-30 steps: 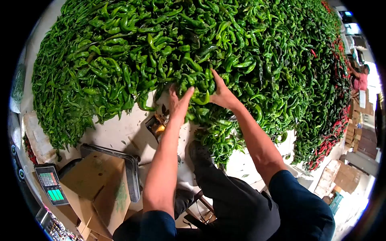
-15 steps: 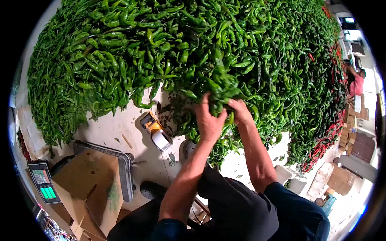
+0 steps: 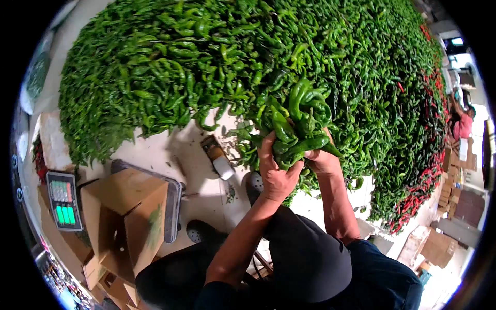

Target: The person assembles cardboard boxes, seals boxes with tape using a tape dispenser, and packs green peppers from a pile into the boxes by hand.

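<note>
Between my two hands is a bunch of long green peppers (image 3: 299, 121), curved and glossy, lifted in front of the heap. My left hand (image 3: 279, 173) grips the bunch from its lower left, thumb and fingers around the peppers. My right hand (image 3: 324, 157) closes on it from the right, its fingers partly hidden behind the peppers. Just beyond both hands spreads a large heap of green peppers (image 3: 217, 57), with loose ones at its near edge.
A tape dispenser (image 3: 218, 157) lies on the pale floor. To the left an open cardboard box (image 3: 124, 191) stands on a platform scale (image 3: 175, 206) with a lit display (image 3: 65, 214). Red peppers (image 3: 411, 204) line the heap's right side, where another person (image 3: 462, 124) is at the far edge.
The bunch of green peppers has come up and nearer to me in both hands, and now shows clearly instead of blurred. My view has shifted slightly.
</note>
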`<action>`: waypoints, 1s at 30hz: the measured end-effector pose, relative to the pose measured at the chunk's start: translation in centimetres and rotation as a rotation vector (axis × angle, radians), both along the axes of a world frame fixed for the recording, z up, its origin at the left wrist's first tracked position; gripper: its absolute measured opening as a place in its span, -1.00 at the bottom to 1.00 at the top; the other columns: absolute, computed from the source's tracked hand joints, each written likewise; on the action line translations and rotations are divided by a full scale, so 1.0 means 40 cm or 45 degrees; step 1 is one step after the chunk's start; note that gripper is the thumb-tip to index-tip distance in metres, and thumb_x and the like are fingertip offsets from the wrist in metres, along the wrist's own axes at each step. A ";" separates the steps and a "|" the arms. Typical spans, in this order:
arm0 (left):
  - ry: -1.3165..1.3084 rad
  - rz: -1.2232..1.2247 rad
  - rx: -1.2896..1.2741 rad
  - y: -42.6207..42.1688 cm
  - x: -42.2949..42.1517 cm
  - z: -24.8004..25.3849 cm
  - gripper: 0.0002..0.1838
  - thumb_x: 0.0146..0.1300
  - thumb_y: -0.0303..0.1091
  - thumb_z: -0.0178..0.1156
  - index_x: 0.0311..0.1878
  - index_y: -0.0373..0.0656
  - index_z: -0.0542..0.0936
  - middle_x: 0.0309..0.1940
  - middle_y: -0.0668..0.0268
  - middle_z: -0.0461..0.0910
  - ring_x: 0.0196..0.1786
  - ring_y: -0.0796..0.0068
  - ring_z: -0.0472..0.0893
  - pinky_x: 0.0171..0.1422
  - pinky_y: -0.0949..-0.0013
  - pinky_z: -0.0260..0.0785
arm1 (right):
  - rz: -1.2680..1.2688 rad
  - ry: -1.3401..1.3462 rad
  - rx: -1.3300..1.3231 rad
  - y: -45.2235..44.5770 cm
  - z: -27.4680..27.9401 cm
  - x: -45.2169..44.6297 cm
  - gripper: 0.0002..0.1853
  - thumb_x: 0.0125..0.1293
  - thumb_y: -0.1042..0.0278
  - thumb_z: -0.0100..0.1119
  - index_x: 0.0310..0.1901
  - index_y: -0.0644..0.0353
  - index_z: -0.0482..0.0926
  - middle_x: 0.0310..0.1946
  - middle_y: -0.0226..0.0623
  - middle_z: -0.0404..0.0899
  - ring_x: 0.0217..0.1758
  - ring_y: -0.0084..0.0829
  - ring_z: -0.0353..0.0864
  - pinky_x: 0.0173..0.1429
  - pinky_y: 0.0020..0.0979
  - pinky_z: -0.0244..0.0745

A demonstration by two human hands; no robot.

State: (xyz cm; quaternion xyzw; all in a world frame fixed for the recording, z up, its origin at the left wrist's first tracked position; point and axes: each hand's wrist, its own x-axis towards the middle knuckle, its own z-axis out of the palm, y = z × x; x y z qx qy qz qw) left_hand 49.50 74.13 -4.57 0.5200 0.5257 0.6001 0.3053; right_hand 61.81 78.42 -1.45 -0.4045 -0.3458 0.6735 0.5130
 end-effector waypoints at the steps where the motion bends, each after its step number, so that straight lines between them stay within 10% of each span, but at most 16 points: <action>1: -0.095 0.025 0.027 0.004 -0.029 0.045 -0.36 0.10 -0.49 0.40 0.26 -0.22 0.39 0.19 0.04 0.41 0.15 0.10 0.53 0.27 0.14 0.39 | 0.042 0.013 0.016 0.007 0.035 -0.035 0.06 -0.10 0.30 0.61 0.47 0.25 0.22 0.30 -0.22 0.47 0.33 -0.29 0.47 0.43 -0.22 0.37; 9: 0.226 0.410 0.338 -0.078 -0.353 0.337 -0.17 0.03 -0.56 0.38 0.38 -0.28 0.20 0.22 0.10 0.39 0.19 0.26 0.50 0.32 0.23 0.34 | 0.554 0.087 0.511 0.036 0.326 -0.381 0.04 -0.06 0.34 0.63 0.48 0.18 0.23 0.28 -0.34 0.48 0.30 -0.42 0.48 0.38 -0.28 0.42; 13: 0.584 0.719 0.468 -0.159 -0.547 0.476 -0.57 0.00 -0.45 0.34 0.03 -0.18 0.61 0.29 0.03 0.30 0.24 0.02 0.45 0.39 0.08 0.27 | 0.821 0.325 0.632 -0.010 0.465 -0.600 -0.03 0.04 0.41 0.58 0.49 0.18 0.22 0.27 -0.36 0.48 0.29 -0.45 0.46 0.38 -0.32 0.40; 18: 0.495 0.749 0.433 -0.313 -0.773 0.522 -0.33 0.04 -0.52 0.35 0.26 -0.33 0.36 0.31 0.02 0.26 0.28 0.14 0.43 0.41 0.13 0.26 | 1.086 0.466 0.653 -0.110 0.508 -0.835 -0.10 0.12 0.46 0.54 0.48 0.19 0.24 0.25 -0.33 0.50 0.29 -0.44 0.47 0.39 -0.32 0.38; 19: 0.887 0.796 0.255 -0.360 -0.824 0.523 -0.21 0.05 -0.55 0.35 0.36 -0.31 0.21 0.25 0.03 0.35 0.24 0.16 0.47 0.38 0.13 0.30 | 1.100 0.411 0.751 -0.126 0.496 -0.873 -0.10 0.11 0.46 0.55 0.47 0.20 0.25 0.25 -0.32 0.50 0.29 -0.44 0.48 0.39 -0.31 0.39; 22: 0.415 0.780 -0.051 -0.473 -0.926 0.497 -0.18 0.07 -0.52 0.39 0.41 -0.19 0.24 0.10 0.06 0.53 0.12 0.07 0.59 0.26 0.15 0.44 | 1.246 0.170 0.779 -0.157 0.439 -0.960 -0.14 0.09 0.50 0.56 0.44 0.19 0.33 0.23 -0.36 0.52 0.25 -0.51 0.48 0.35 -0.37 0.42; 23: 0.760 0.776 -0.194 -0.512 -0.960 0.506 -0.16 0.07 -0.49 0.43 0.42 -0.14 0.25 0.15 0.04 0.53 0.15 0.08 0.60 0.25 0.18 0.46 | 1.352 0.087 0.787 -0.156 0.422 -0.977 -0.16 0.08 0.55 0.54 0.42 0.16 0.35 0.19 -0.38 0.56 0.20 -0.54 0.49 0.32 -0.39 0.43; 30: 0.847 0.094 -0.909 -0.693 -1.153 0.372 -0.30 0.21 -0.43 0.37 0.43 -0.07 0.38 0.26 -0.02 0.52 0.28 0.04 0.55 0.36 0.12 0.38 | 1.467 -0.849 1.530 -0.108 0.260 -1.041 -0.37 0.10 0.22 0.45 0.19 0.28 0.51 0.10 0.03 0.60 0.16 -0.01 0.61 0.29 -0.18 0.50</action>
